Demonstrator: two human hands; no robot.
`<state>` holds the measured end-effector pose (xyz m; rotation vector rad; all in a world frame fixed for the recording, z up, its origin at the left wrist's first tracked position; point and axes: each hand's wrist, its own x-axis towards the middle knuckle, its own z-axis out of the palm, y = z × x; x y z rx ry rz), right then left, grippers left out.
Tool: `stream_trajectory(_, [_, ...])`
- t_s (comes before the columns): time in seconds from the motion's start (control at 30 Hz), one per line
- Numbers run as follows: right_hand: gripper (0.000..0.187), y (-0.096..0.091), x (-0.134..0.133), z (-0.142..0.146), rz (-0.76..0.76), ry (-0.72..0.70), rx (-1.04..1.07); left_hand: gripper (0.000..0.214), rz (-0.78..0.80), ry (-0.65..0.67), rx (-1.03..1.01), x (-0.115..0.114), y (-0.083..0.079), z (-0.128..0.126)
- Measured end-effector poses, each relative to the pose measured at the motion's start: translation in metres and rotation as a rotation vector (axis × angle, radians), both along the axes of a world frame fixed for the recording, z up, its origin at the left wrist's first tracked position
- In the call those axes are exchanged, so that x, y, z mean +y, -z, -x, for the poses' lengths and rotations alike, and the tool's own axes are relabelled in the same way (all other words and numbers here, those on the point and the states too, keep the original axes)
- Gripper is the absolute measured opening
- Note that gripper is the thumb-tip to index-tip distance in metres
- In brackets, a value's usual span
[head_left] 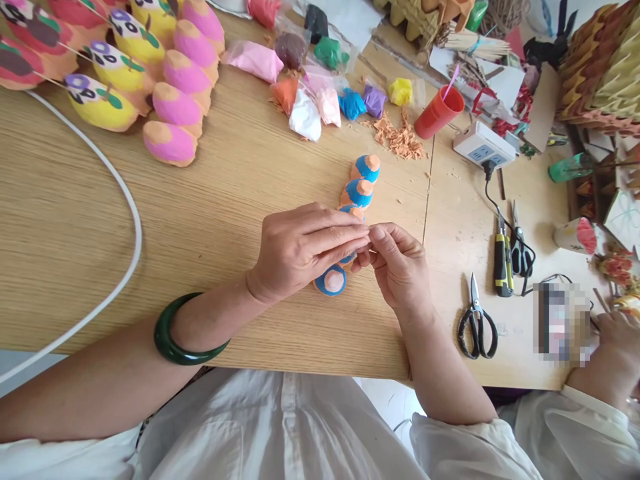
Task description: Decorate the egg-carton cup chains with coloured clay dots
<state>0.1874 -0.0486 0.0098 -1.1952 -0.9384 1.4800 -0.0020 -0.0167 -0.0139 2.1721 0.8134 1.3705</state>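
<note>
A strip of egg-carton cups (361, 193), orange-tipped with blue clay around the cups, lies lengthwise on the table; its nearest cup (333, 280) carries a pale pink tip. Over the strip's middle, my left hand (310, 247) has its fingers stretched out straight, their tips meeting the right fingers; its thumb is hidden. My right hand (400, 263) pinches thumb against fingers just right of the strip. Whatever lies in that pinch is too small or covered to make out. The cups beneath my hands are partly hidden. A dark green bangle (173, 333) circles my left forearm.
Bags of coloured clay (306, 115), orange scraps (400, 137) and a red cup (439, 112) stand beyond. Painted carton strips (173, 143) fill the far left. Scissors (477, 327), a cutter (503, 263) and a power strip (484, 148) lie right, near another person's hand (620, 340).
</note>
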Motion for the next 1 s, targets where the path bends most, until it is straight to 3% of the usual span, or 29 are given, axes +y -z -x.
stream_trajectory(0.2, [0.034,-0.0012,0.0011,-0.0027,-0.025,-0.053,0.067,0.021,0.113,0.000,0.082,-0.0012,-0.0052,-0.0018])
stream_trajectory(0.43, [0.034,-0.0021,0.0022,-0.0045,0.016,-0.075,0.066,0.025,-0.153,-0.096,0.046,-0.0035,-0.0039,-0.0014])
stream_trajectory(0.53, [0.039,-0.0033,0.0029,-0.0042,0.040,-0.037,0.027,0.029,-0.022,-0.062,0.026,-0.0033,-0.0043,-0.0024])
stream_trajectory(0.67, [0.044,-0.0033,0.0030,-0.0031,0.039,-0.069,0.016,0.018,0.161,-0.037,0.030,-0.0039,-0.0074,-0.0034])
stream_trajectory(0.8, [0.051,-0.0018,0.0017,-0.0037,0.028,-0.119,-0.027,0.018,0.143,-0.041,0.005,-0.0041,-0.0078,-0.0038])
stream_trajectory(1.0, [0.042,-0.0026,0.0028,-0.0058,0.041,-0.115,0.006,0.016,0.143,-0.014,-0.030,-0.0031,-0.0042,-0.0049])
